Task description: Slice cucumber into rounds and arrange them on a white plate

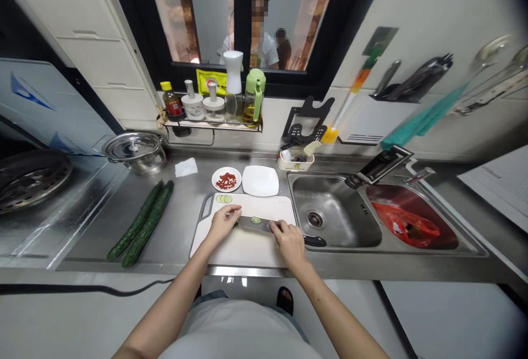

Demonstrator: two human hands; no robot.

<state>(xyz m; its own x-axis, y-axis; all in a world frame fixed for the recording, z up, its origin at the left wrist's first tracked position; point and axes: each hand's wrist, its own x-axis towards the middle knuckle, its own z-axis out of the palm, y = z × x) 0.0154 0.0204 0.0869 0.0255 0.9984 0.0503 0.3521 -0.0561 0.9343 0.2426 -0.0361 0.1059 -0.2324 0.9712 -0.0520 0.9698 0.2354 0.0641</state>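
Note:
A kitchen knife (264, 226) lies across the white cutting board (247, 252), its black handle pointing right over the sink's edge. My right hand (291, 242) is closed at the blade's handle end. At the blade's left end, my left hand (224, 221) has its fingers pinched together; a bit of green shows under them, but what they hold is hidden. One cucumber slice (256, 220) rests on the flat of the blade. Several more cucumber slices (224, 199) overlap in a row at the board's upper left corner.
Two whole cucumbers (142, 227) lie left of the board. Behind it stand a plate of chopped red pieces (226, 180) and a white square plate (260, 181). A lidded steel pot (138, 153) sits at back left. To the right, a double sink (334, 210) holds a red bag (406, 227).

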